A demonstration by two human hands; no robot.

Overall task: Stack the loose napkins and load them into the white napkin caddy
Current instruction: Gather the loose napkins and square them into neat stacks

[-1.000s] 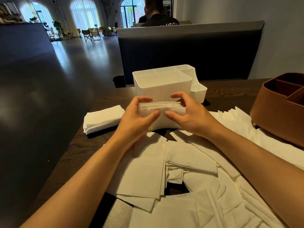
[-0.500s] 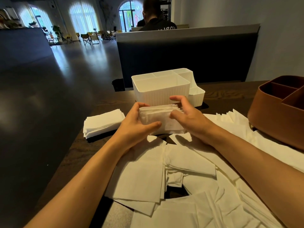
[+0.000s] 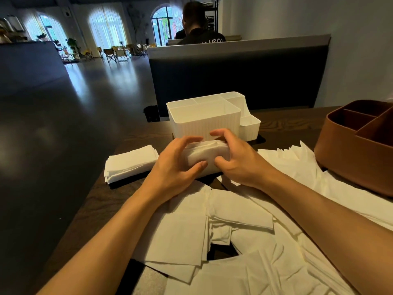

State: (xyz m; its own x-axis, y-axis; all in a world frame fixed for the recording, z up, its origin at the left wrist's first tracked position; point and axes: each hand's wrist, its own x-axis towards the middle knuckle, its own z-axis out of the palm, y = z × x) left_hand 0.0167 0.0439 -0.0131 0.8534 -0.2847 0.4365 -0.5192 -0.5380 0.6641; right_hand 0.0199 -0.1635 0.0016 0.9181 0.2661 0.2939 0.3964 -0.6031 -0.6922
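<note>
Head view: curled fingers (image 3: 192,139) around napkin stack (image 3: 207,155)

Soft matt white paper, faintly creased, in the loose napkins (image 3: 240,218) and the neat side stack (image 3: 131,162). Same thin paper, edges layered, in the bundle (image 3: 207,155) between the fingers (image 3: 191,143). Smooth white plastic, finely ribbed on the outer wall, slightly satin, for the napkin caddy (image 3: 204,126). Matt brown, leather-like skin on the second caddy (image 3: 350,165). Dark wood with visible grain, low sheen, for the desk (image 3: 282,124). Glossy, reflective dark floor (image 3: 85,103).
</note>
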